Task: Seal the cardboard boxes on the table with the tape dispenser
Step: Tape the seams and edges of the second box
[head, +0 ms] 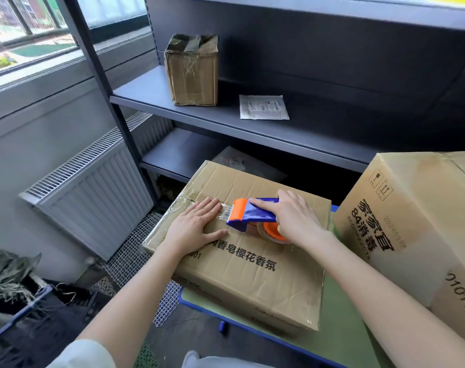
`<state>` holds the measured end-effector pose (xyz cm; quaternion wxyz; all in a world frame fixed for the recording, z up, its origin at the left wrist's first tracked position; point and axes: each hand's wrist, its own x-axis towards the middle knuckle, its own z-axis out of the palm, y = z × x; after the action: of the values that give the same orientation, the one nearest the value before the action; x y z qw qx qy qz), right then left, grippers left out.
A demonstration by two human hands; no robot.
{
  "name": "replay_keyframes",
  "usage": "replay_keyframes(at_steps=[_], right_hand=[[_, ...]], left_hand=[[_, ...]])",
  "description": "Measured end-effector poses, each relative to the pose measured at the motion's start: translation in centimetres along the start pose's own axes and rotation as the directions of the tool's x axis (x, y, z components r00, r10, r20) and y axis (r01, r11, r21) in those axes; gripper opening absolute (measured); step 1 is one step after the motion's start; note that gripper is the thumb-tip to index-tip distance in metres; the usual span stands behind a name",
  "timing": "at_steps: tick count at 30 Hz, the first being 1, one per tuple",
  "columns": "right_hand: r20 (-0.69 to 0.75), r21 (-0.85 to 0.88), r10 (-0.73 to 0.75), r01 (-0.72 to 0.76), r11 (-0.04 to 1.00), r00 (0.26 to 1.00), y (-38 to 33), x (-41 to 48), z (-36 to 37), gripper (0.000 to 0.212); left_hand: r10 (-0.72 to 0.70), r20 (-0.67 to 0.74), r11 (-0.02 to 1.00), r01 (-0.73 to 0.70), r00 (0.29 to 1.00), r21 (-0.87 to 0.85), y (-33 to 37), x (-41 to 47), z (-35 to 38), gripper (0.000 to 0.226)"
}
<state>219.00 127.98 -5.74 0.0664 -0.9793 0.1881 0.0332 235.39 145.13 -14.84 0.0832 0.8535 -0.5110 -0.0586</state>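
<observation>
left hand (197,224) lies flat, fingers straight, pressing clear tape (224,212) onto flat cardboard box (250,266); right hand (292,216) grips blue-orange tape dispenser (248,213), fingers curled around it.

The person wears a pale short sleeve (90,353) on the left arm (135,293), both forearms bare.

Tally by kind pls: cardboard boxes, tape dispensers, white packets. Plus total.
Cardboard boxes: 3 (flat box, tall box, shelf box)
Tape dispenser: 1
White packet: 1
Total: 5
</observation>
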Motion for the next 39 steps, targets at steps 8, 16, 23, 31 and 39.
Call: replay_keyframes(at_steps=[8,16,23,31,39], right_hand=[[-0.064,-0.023,0.022,-0.024,0.999,0.998,3.4,-2.1,-1.0,0.063],[-0.017,-0.048,0.048,-0.049,0.998,0.999,5.3,-5.4,-0.3,0.065],[-0.015,-0.056,0.063,-0.064,0.996,0.998,5.2,-5.4,0.2,0.063],[-0.023,-0.034,0.091,-0.091,0.995,0.996,5.0,-5.0,0.9,0.060],[-0.097,-0.044,0.115,-0.120,0.992,0.989,4.3,-5.9,1.0,0.063]], left_hand=[[-0.025,-0.004,0.996,0.025,1.000,-0.088,0.5,0.1,-0.1,0.115],[-0.023,-0.013,0.999,0.022,1.000,-0.029,0.7,-0.1,0.0,0.109],[-0.004,-0.009,0.999,0.004,1.000,0.043,1.0,-0.2,0.2,0.105],[0.135,0.013,0.990,-0.136,0.991,0.033,6.3,0.0,1.3,0.107],[0.203,0.000,0.979,-0.203,0.979,0.017,7.4,-0.3,1.9,0.096]])
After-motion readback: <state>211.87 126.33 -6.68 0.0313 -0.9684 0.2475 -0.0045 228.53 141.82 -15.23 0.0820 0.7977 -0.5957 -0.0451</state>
